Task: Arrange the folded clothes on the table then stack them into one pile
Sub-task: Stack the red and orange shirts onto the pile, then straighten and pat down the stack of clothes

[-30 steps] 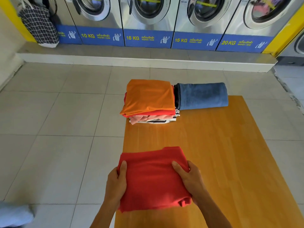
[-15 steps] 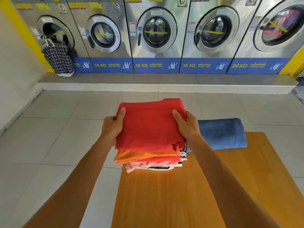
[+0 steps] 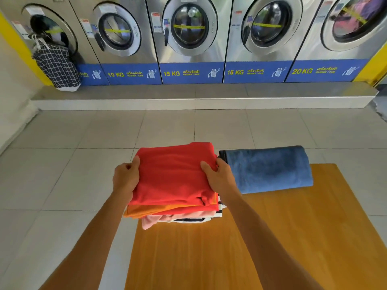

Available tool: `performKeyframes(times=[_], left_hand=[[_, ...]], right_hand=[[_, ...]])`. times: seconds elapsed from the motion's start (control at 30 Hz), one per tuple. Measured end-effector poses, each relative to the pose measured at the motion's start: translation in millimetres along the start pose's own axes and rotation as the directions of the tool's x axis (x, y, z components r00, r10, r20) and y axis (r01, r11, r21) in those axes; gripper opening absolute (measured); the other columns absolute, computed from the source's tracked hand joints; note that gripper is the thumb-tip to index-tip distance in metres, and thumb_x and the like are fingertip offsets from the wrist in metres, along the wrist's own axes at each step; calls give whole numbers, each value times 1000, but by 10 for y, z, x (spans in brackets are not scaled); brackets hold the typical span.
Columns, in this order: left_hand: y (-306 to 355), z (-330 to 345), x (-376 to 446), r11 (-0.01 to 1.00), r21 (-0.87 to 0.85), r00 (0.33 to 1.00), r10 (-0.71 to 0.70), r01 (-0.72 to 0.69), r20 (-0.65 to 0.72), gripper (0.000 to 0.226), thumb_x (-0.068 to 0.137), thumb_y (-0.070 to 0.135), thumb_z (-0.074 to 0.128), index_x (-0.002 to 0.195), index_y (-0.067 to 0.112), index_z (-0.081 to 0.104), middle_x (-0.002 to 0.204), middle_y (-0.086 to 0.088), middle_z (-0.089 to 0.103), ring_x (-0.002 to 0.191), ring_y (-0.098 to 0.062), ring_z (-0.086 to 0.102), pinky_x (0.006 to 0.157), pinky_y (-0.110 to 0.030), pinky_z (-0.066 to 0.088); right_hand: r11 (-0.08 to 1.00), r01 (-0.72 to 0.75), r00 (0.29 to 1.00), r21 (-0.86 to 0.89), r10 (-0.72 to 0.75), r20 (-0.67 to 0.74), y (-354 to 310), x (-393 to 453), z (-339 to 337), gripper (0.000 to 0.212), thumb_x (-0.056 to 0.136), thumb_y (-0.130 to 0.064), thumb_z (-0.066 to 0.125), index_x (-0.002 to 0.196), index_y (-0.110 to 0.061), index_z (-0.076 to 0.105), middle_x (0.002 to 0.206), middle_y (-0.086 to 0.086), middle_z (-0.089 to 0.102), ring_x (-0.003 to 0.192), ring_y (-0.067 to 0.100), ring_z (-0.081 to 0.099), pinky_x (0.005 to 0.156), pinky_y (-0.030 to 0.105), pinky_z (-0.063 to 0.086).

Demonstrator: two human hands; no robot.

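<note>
Left hand: the left hand (image 3: 125, 181) is closed on the left edge of the red cloth (image 3: 173, 176), with the thumb on top and the other fingers under the edge.
Right hand: the right hand (image 3: 219, 177) is closed on the right edge of the same red cloth, thumb on top.
Red cloth: it is folded and lies flat on top of the pile (image 3: 178, 214), at the far left corner of the table (image 3: 272, 237).
Pile: under the red cloth there is an orange piece, then a red one, a pink one and a striped black and white one at the bottom. The edges hang a little over the left side of the table.
Blue towel (image 3: 270, 168): it is folded and lies just beside the pile on the right, at the far edge of the table.
Background: a row of washing machines (image 3: 188, 38) stands behind, and a checked bag (image 3: 56, 65) hangs at the left one.
</note>
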State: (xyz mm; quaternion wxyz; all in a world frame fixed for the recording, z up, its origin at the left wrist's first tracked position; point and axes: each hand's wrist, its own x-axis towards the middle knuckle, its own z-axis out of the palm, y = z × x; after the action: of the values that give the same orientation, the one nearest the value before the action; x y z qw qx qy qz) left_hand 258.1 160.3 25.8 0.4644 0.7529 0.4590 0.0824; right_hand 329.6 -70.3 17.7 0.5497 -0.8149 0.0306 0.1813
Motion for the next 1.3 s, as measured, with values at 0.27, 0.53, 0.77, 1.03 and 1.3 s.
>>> performKeyframes(times=[0.27, 0.53, 0.77, 1.03, 1.3], left_hand=[[234, 258, -233, 605, 455, 656, 752, -654, -57, 31, 97, 13, 43, 122, 7, 61, 137, -13, 54, 133, -31, 44, 111, -51, 32], [-162, 565, -19, 484, 610, 766, 520, -628, 377, 69, 92, 57, 0, 155, 31, 8, 164, -3, 6, 152, -23, 1, 121, -50, 3], [-118, 646, -159, 495, 650, 798, 511, -577, 320, 64, 95, 54, 3, 155, 30, 6, 164, -6, 8, 151, -26, 2, 121, -52, 4], [-120, 594, -164, 566, 588, 811, 483, -577, 331, 58, 100, 52, 10, 155, 32, 6, 164, -4, 5, 151, -23, -1, 122, -49, 0], [-143, 600, -123, 591, 587, 831, 440, -553, 341, 59, 99, 54, 7, 155, 34, 1, 165, -2, 1, 151, -22, -5, 121, -50, -2]], right_hand=[[740, 412, 833, -532, -543, -110, -284, -122, 282, 42, 97, -18, 53, 139, -16, 55, 150, 4, 50, 142, 27, 40, 113, 50, 39], [513, 365, 921, -777, -320, 221, 60, 38, 417, 71, 101, -59, 13, 162, -24, 3, 170, -5, -5, 156, 17, -11, 123, 57, -11], [497, 268, 959, -825, -224, 176, -184, 197, 297, 63, 105, -43, 20, 161, -16, 10, 171, 1, 2, 157, 24, -6, 122, 62, -3], [594, 272, 962, -757, -192, 195, -12, 354, 318, 73, 98, -66, 15, 161, -28, 12, 170, 0, 10, 157, 24, 6, 125, 53, 7], [760, 203, 974, -617, -220, 49, -24, -4, -24, 49, 105, -36, 37, 149, -14, 43, 153, 9, 44, 138, 28, 44, 105, 47, 44]])
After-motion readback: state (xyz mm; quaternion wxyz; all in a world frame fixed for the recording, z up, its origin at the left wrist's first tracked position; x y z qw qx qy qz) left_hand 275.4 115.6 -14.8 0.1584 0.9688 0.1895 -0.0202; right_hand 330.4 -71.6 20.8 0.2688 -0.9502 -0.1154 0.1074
